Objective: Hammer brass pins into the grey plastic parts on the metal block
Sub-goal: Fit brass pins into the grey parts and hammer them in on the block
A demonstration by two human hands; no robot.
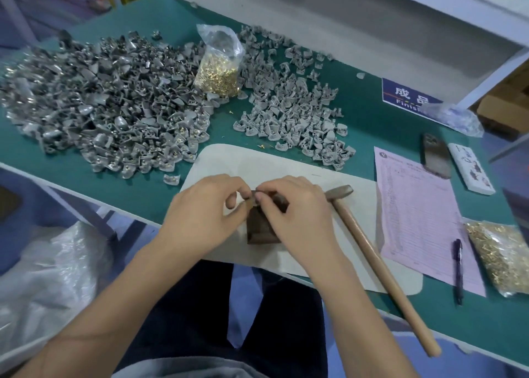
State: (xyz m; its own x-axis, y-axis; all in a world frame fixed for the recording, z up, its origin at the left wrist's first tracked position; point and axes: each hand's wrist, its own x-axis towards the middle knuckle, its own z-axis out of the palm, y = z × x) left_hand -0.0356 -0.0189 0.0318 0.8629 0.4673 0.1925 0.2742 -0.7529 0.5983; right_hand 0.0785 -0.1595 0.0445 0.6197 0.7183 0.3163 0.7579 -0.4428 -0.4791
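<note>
We are seating a part: our left hand [204,216] and right hand [296,210] each pinch the small grey plastic part [252,201] atop the metal block [259,228]. Next we must free the right grip for the hammer [372,251] lying just beside it.

Even, fairly bright overhead light, soft shadows, slight overall blur, wide-angle bending at edges

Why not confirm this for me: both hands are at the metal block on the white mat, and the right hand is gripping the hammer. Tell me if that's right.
Not quite. The head view shows both the left hand and the right hand at the metal block on the white mat, but neither grips the hammer. It lies untouched on the mat, just right of the right hand, while the fingertips of both hands pinch a small piece over the block.
</note>
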